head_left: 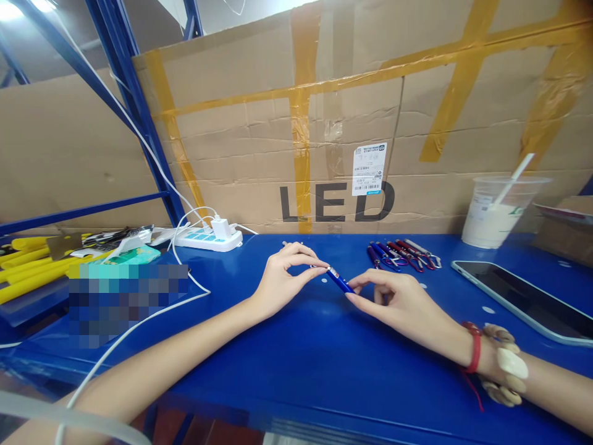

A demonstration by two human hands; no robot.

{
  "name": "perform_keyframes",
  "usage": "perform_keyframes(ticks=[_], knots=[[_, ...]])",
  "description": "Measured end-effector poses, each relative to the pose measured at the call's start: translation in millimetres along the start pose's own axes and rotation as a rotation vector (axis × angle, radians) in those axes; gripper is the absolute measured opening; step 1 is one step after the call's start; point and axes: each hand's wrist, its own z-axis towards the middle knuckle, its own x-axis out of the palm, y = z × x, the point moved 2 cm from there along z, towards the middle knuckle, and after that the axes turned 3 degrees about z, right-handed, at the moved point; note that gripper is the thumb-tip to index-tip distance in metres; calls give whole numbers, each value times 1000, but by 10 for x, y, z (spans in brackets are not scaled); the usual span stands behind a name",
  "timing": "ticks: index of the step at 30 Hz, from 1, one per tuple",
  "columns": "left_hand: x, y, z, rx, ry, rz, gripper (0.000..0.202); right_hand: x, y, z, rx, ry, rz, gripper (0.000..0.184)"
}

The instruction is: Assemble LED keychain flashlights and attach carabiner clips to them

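Note:
Between both hands, above the blue table, is a slim blue keychain flashlight with a silver band and a small label near its left end. My left hand pinches that end between thumb and fingertips. The lower right end is gripped by the thumb and fingers of my right hand. The flashlight slants down to the right. Behind my right hand, several similar flashlights in purple, blue, red and silver lie side by side with their carabiner clips. Something small and metallic is partly hidden behind my left hand.
A phone lies at right, below a plastic cup with a straw. A white power strip with a trailing cable sits back left, near yellow tubes. A large cardboard box stands behind the table.

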Motion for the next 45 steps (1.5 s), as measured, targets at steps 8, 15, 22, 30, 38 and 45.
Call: perform_keyframes(ticks=[8,15,22,30,38,45], knots=[[21,-24,-12,26,88,-43,12,-5,8,-4,-16,-27,20,23],[21,-43,-10,1,96,-10,11,-2,7,0,-22,-30,35,22],[-178,526,83,-145,-1,306,13,-35,36,-4,-24,-71,62,24],[-254,969,8,-267,439,648,40,-32,21,11,-30,-46,14,25],[-224,865,21,-255,484,641,39,-36,19,10,-21,-31,-5,25],[-225,937,2,-323,526,649,47,-33,17,26,-27,-29,-14,25]])
